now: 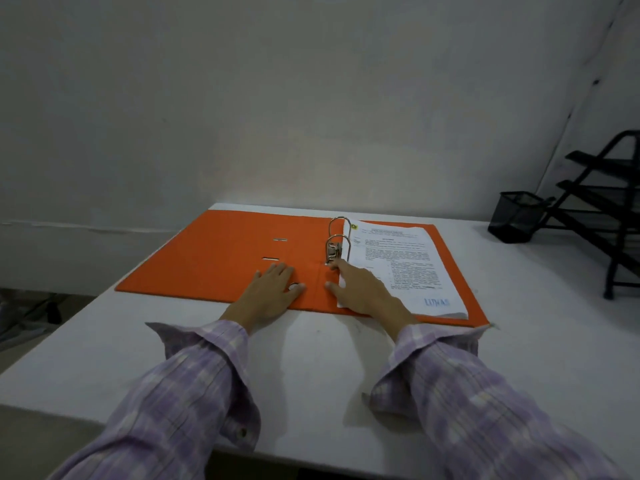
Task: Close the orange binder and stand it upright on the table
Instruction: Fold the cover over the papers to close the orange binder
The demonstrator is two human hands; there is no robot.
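The orange binder (221, 258) lies open and flat on the white table (519, 341), its left cover bare. A stack of printed papers (405, 268) sits on the right half, threaded on the metal rings (337, 237). My left hand (270, 294) rests flat, fingers spread, on the left cover near the spine. My right hand (363, 289) lies on the lower left corner of the papers, its fingertip touching the lever of the ring mechanism (332, 254). Neither hand grips anything.
A black mesh pen cup (517, 216) stands at the back right of the table. Beside it is a black tiered metal rack (609, 202). A white wall runs right behind the table. The table's left edge drops to the floor.
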